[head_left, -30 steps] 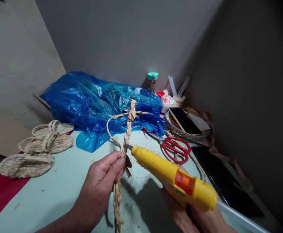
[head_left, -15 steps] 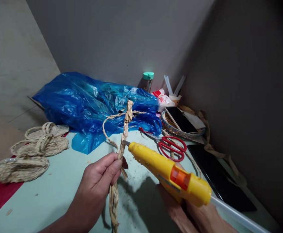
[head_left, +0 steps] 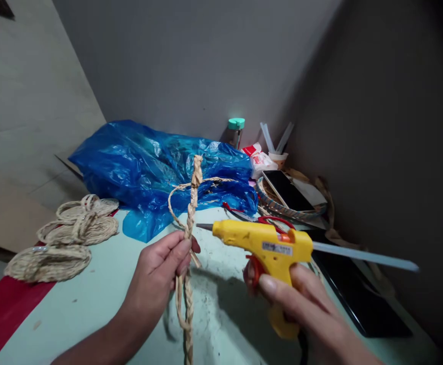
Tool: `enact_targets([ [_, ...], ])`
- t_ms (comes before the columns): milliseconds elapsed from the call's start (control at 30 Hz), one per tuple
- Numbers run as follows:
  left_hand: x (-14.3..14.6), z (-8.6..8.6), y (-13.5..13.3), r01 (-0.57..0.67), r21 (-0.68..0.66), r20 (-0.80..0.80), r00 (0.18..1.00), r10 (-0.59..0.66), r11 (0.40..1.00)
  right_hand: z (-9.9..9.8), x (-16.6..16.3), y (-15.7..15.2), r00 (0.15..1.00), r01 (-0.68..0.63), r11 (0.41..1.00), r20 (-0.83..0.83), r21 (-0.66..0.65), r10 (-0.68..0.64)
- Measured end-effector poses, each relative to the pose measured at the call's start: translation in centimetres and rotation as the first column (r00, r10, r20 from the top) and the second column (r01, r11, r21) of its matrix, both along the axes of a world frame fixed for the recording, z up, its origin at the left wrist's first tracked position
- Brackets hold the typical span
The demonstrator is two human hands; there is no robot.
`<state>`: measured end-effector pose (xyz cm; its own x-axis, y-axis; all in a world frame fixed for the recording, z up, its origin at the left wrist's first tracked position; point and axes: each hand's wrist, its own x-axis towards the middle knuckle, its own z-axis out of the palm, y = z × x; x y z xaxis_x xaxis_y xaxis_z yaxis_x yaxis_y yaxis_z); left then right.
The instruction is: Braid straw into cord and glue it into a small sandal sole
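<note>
Pinching braided cord (head_left: 191, 213) in my left hand (head_left: 163, 268), I grip the glue gun (head_left: 257, 237) in my right hand (head_left: 309, 304), nozzle (head_left: 205, 226) beside cord.

Room beside left grip (head_left: 158, 268) — blue bag (head_left: 126, 157) beyond

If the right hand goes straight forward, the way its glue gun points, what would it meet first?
The nozzle of the yellow glue gun in the right hand would probably meet the braided strand first, just above the left hand; depth is uncertain.
</note>
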<state>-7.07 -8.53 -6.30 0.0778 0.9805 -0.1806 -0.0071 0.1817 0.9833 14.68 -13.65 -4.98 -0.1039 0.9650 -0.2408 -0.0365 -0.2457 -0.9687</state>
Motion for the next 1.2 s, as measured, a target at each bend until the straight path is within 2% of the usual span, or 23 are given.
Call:
enact_targets([
  [133,-0.5,0.3,1.2,-0.084,-0.061,0.115,0.989,0.091,0.995,-0.4,-0.8,1.1,0.955,-0.032,0.996,-0.296,-0.083,0.006],
  [200,-0.8,0.6,1.8,-0.141,-0.058,0.145,0.978,0.148,0.988,-0.6,-1.1,1.5,0.923,-0.050,0.990,-0.386,-0.132,-0.005],
  [267,-1.1,0.9,2.2,-0.185,-0.039,0.183,0.965,0.189,0.982,-1.1,-1.3,1.7,0.913,-0.075,0.985,-0.407,-0.152,0.007],
  [400,-1.7,1.2,2.7,-0.221,-0.024,0.245,0.944,0.220,0.975,-2.8,-1.6,2.3,0.904,-0.197,0.966,-0.412,-0.164,0.115],
  [567,-1.4,1.0,2.1,-0.222,-0.033,0.179,0.958,0.224,0.975,-4.0,-1.5,3.3,0.889,-0.291,0.945,-0.407,-0.150,0.209],
  [700,-0.7,0.9,1.1,-0.064,-0.063,0.183,0.980,0.075,0.996,-3.6,-0.8,3.5,0.921,-0.343,0.926,-0.250,-0.158,0.299],
  [767,-0.4,0.9,0.6,0.001,-0.090,0.198,0.980,0.017,0.996,-3.0,-0.4,3.2,0.937,-0.348,0.923,-0.052,-0.163,0.345],
  [800,-0.3,0.9,0.4,0.019,-0.107,0.201,0.980,0.003,0.994,-2.6,-0.1,2.9,0.929,-0.342,0.928,0.098,-0.147,0.357],
  [833,-0.2,0.9,0.2,0.028,-0.120,0.202,0.979,-0.003,0.992,-2.1,0.0,2.6,0.901,-0.320,0.941,0.271,-0.113,0.339],
  [900,0.0,0.8,-0.1,0.037,-0.130,0.203,0.979,-0.009,0.991,-1.2,0.3,2.1,0.786,-0.286,0.958,0.569,-0.009,0.241],
  [967,0.2,0.8,-0.5,0.061,-0.142,0.210,0.977,-0.030,0.988,-0.2,0.5,1.8,0.714,-0.318,0.945,0.675,0.079,0.184],
  [1000,0.2,0.8,-0.7,0.088,-0.157,0.221,0.974,-0.052,0.984,0.3,0.5,1.8,0.733,-0.337,0.935,0.654,0.113,0.186],
  [1067,0.3,0.9,-1.1,0.171,-0.205,0.257,0.959,-0.115,0.964,1.1,0.7,2.1,0.848,-0.307,0.927,0.504,0.214,0.164],
  [1133,0.4,1.0,-1.4,0.265,-0.264,0.298,0.937,-0.183,0.927,1.7,0.9,2.7,0.950,-0.158,0.940,0.306,0.304,0.061],
  [1200,0.5,0.9,-1.8,0.342,-0.309,0.335,0.913,-0.235,0.887,1.9,1.2,3.3,0.993,-0.028,0.958,0.116,0.284,-0.006],
])
